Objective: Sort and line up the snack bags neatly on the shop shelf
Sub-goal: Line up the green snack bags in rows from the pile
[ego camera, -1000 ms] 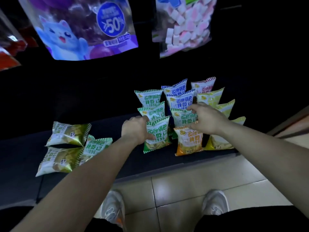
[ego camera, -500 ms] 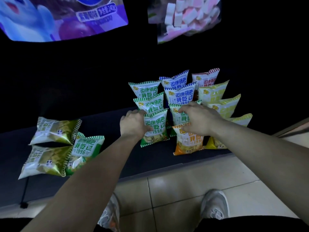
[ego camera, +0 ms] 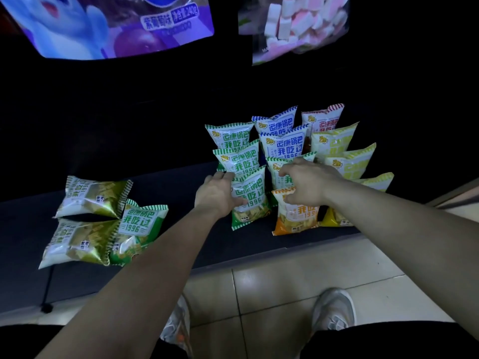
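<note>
Left hand (ego camera: 216, 196) slid up front green bag (ego camera: 252, 200) | right hand (ego camera: 309, 183) grips middle bag (ego camera: 272, 168)

I read this as a shop. Toward 2 o'clock, many same-brand snack bags (ego camera: 283, 149) stand in front-facing rows, grouped by colour, on a low dark shelf (ego camera: 168, 193). More of them lie flat at 9 o'clock. Above, I see a large purple sweets bag (ego camera: 124, 24) at 11 o'clock and a clear marshmallow bag (ego camera: 293, 24) at 1 o'clock. Pale floor tiles (ego camera: 285, 288) lie at 6 o'clock.
</note>
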A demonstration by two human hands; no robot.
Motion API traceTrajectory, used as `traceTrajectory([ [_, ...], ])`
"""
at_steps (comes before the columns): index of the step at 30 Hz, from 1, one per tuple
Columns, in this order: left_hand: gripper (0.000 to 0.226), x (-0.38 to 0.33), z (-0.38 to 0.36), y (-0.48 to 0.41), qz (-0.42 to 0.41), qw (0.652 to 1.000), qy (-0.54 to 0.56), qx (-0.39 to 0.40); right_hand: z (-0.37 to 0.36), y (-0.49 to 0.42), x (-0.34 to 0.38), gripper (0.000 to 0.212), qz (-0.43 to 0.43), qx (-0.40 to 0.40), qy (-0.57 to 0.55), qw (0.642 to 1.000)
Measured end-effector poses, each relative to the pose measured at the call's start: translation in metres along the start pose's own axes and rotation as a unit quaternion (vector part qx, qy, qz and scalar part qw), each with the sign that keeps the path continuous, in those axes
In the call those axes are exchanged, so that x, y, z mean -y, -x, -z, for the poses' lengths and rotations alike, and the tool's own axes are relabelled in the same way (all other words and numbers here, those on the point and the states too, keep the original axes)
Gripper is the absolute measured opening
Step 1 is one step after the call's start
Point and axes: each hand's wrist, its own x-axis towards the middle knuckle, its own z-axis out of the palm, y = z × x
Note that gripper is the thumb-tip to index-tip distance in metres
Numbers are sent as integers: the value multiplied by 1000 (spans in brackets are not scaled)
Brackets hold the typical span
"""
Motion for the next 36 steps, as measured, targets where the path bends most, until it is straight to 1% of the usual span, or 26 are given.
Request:
traceTrajectory([
  [4, 94, -3, 5, 1, -17, 999, -30, 7, 2, -1, 2, 71, 3, 9, 8, 1000],
  [9, 95, -8, 20, 6, -24, 999, -40, 6, 9, -1, 10, 70, 7, 7, 11, 1000],
  [12, 93, -5, 44, 16, -24, 998, -54, 2, 16, 4, 23, 68, 12, 0, 9, 1000],
  [16, 84, 14, 94, 47, -35, 996, -83, 0, 29, 14, 52, 71, 38, -28, -20, 999],
  [19, 78, 43, 133, 85, -31, 993, -117, -6, 38, 23, 85, 68, 63, -51, -22, 996],
  [23, 73, 104, 163, 138, -15, 991, -133, -15, 41, 28, 136, 66, 102, -53, -1, 993],
  [26, 71, 158, 157, 172, 31, 992, -124, 5, 27, 22, 176, 66, 119, -32, -16, 992],
  [30, 75, 218, 136, 193, 97, 990, -82, 53, -12, -5, 230, 65, 128, 6, -43, 991],
  [33, 78, 245, 127, 190, 114, 990, -48, 65, -45, -33, 264, 68, 112, 31, -74, 990],
  [36, 77, 263, 121, 179, 115, 991, -23, 65, -74, -63, 293, 68, 87, 31, -86, 992],
])
